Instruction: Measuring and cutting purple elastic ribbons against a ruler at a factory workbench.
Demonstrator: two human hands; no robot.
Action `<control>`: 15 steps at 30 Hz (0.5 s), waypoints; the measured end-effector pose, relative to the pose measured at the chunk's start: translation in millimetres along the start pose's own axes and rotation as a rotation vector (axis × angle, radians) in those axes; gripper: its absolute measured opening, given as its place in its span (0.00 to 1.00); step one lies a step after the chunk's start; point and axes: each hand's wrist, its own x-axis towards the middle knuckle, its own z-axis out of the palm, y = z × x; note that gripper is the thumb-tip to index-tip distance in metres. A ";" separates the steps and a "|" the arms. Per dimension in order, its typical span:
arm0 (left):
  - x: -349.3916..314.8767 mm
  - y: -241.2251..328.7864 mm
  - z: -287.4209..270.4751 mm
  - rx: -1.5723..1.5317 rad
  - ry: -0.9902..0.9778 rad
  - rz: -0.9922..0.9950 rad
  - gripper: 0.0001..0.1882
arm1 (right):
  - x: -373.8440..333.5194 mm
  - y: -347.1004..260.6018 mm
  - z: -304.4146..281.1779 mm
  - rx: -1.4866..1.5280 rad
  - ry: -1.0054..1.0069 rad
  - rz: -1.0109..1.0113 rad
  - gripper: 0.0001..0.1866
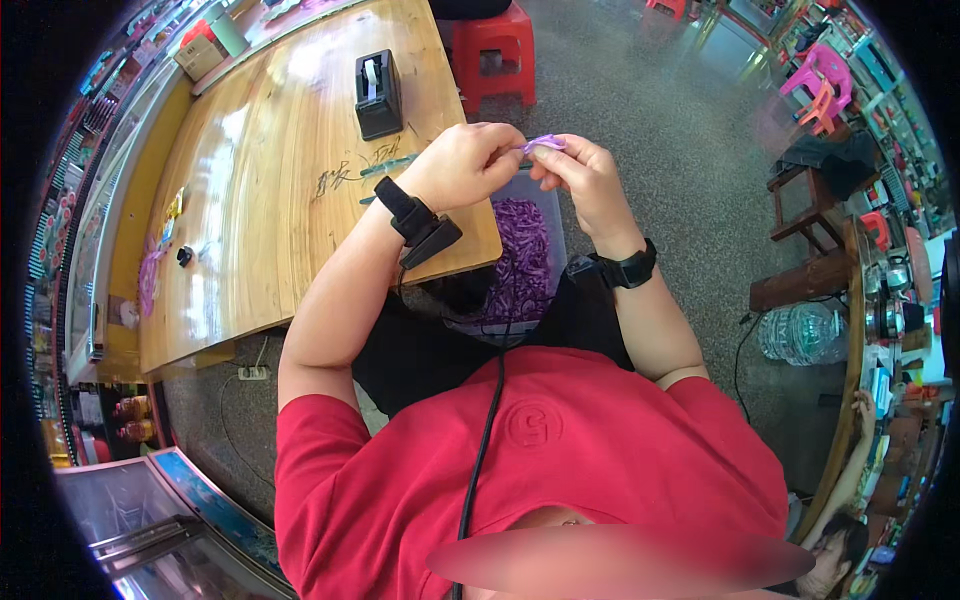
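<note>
Both hands meet above the right edge of the wooden table [260, 170], pinching a small, light purple piece that looks like folded ribbon or fabric [544, 143]. My left hand [468, 165] is closed, its fingertips at the piece's left end. My right hand [592, 185] grips the other end between thumb and fingers; the exact shape of the piece is partly hidden by them. Below, between table and knees, a clear plastic bin [558, 205] holds a heap of darker purple strips or loops [520, 245].
On the table stand a black tape dispenser [378, 100], slim teal items [388, 165] and a small black object [184, 256]. Red stool [495, 50] lies beyond; a wooden stool [805, 205] and large clear bottle [797, 334] are right. Another person's arm [850, 470] shows lower right.
</note>
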 end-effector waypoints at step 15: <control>4.3 4.2 -6.9 -0.598 -0.175 -0.508 0.14 | 6.0 15.1 3.8 -0.109 0.089 -0.277 0.16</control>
